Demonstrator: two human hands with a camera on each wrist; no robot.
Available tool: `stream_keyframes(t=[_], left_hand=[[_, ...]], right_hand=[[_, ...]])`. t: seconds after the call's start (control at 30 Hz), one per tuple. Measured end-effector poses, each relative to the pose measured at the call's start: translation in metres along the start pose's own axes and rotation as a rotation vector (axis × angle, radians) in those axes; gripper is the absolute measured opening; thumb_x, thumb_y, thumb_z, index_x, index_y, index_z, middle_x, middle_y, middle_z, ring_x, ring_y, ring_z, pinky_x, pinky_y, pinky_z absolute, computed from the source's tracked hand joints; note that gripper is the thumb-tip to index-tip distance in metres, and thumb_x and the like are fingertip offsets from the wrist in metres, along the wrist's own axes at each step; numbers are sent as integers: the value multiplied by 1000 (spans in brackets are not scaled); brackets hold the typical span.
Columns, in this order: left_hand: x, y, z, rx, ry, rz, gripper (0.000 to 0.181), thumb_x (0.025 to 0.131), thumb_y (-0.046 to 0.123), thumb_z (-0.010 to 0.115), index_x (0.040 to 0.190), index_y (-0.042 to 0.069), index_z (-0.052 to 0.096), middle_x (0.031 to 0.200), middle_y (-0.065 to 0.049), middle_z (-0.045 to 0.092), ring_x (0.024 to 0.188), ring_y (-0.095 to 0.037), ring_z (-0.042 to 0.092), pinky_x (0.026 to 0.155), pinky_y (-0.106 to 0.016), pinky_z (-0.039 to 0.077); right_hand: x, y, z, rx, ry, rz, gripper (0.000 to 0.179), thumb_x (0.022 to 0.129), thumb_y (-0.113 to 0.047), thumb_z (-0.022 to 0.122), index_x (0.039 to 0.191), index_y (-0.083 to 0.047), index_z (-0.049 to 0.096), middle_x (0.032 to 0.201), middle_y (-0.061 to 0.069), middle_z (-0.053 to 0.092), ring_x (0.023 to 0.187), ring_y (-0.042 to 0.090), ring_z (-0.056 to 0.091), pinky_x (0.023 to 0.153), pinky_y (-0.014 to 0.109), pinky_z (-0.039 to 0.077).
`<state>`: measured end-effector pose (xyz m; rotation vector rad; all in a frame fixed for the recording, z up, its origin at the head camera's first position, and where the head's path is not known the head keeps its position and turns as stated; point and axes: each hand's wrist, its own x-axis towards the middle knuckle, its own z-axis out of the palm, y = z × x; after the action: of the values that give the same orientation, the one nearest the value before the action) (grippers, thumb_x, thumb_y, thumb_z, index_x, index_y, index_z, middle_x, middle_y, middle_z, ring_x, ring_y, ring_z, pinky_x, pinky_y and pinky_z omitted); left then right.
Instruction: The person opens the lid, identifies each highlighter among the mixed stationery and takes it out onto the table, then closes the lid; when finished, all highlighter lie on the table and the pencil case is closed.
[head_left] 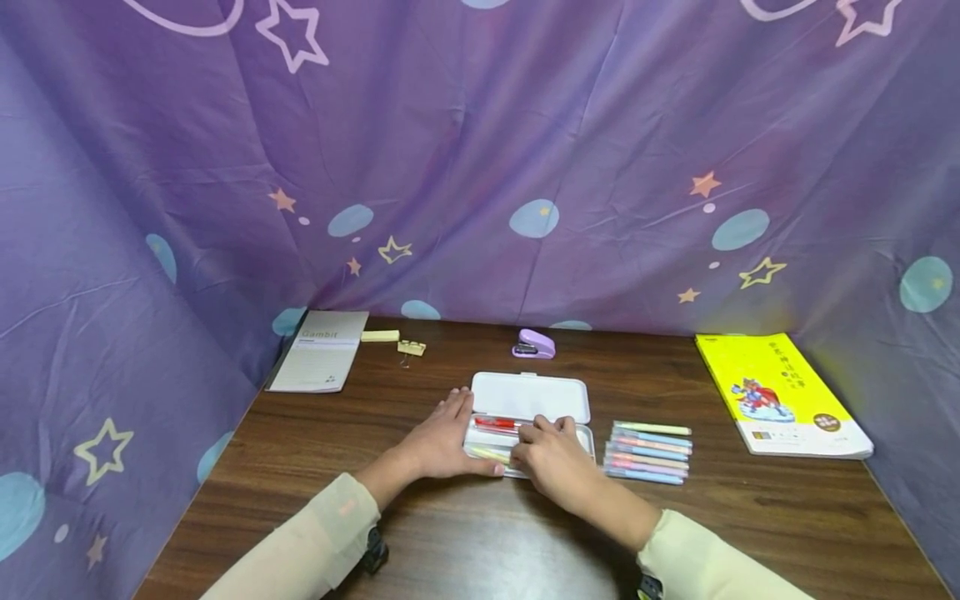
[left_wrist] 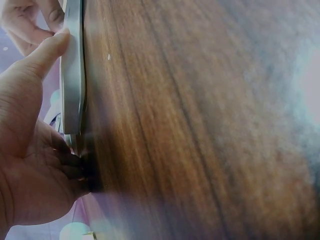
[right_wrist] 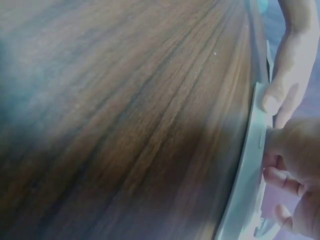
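An open white pencil case (head_left: 529, 396) lies in the middle of the table, its lid folded back. Inside it are a red pen (head_left: 495, 423) and a yellow pen (head_left: 487, 453). My left hand (head_left: 448, 437) grips the left end of the case, thumb along the front wall and fingers at the far left side. My right hand (head_left: 557, 460) reaches into the case from the right, fingers bent down over its tray; I cannot tell whether they pinch a pen. Right of the case, several pastel pens (head_left: 648, 452) lie side by side in a row.
A purple stapler (head_left: 534, 344) stands behind the case. At the back left are a notebook (head_left: 321, 352), a pale yellow bar (head_left: 380, 336) and a yellow clip (head_left: 411, 347). A yellow book (head_left: 783, 392) lies at the right. Purple cloth (head_left: 480, 167) hangs around the table.
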<state>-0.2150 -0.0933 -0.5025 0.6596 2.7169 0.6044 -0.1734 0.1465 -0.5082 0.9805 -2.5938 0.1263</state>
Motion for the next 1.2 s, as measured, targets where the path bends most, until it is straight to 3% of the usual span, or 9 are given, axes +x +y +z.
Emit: stream_keyframes(t=[0.27,0.7,1.0,1.2], left_hand=[[0,-1,0,-7,-2,0,141,85,81,77,174,-7,12,184,-28,11,173,-43,10,142,-51,18],[1,-2,2,0,-3,-5,142,85,83,76,174,-6,12,184,-27,12,174,-42,10,142,-51,19],[1,-1,1,-9,0,-7,142,84,82,78,175,-5,12,184,-27,12,174,-42,11,142,-51,19],[0,-1,2,-11,-1,-7,141,84,80,79,175,-4,12,185,-26,12,174,-41,11,143,-51,17]], right_hand=[[4,1,-1,-25,-13,-14,13,91,-29,89,85,-23,79,92,-6,66,91,18,57,80,43,43],[-2,18,-8,-142,155,-166,24,88,-36,92,90,-21,73,97,-3,65,93,23,59,89,52,49],[-26,47,-18,-129,235,-173,25,83,-29,95,95,-17,76,95,0,66,90,24,58,86,55,49],[-52,70,-29,-96,239,-164,16,88,-22,85,99,-15,75,95,1,66,88,25,59,86,62,50]])
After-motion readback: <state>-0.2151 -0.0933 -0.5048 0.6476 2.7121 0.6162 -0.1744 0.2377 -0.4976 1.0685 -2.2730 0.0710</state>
